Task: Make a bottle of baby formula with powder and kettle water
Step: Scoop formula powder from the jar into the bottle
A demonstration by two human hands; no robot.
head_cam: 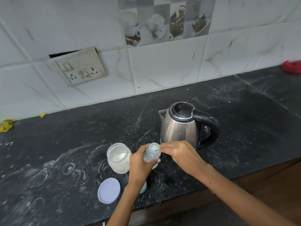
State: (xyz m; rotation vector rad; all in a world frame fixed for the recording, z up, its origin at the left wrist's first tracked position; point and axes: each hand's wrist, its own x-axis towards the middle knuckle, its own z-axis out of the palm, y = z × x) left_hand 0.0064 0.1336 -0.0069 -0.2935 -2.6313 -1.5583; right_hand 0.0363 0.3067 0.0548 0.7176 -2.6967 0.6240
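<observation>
The small clear plastic baby bottle (152, 153) with a pale blue-green tint is held above the black speckled stone surface (244, 128), tilted slightly, its open mouth facing up. The left hand (140, 163) wraps its fingers around the bottle's body. The right hand (177, 152) has its fingertips pinched together at the bottle's rim, on what looks like a small spoon dipping into the mouth, though it is too small to make out clearly.

Just left of the bottle stands an open clear plastic jar (118, 158) with white powder inside. Its round pale lilac lid (109, 190) lies flat nearer the front edge of the surface. A pale green cap-like piece (143, 188) peeks out from under the left forearm.

Behind the hands, a stainless steel electric kettle (180, 126) with black lid and handle stands upright, lid closed. White powder smears mark the surface. A white socket plate (81, 67) sits on the tiled wall, a yellow cloth (6, 125) lies far left, and a red cloth (291, 66) far right.
</observation>
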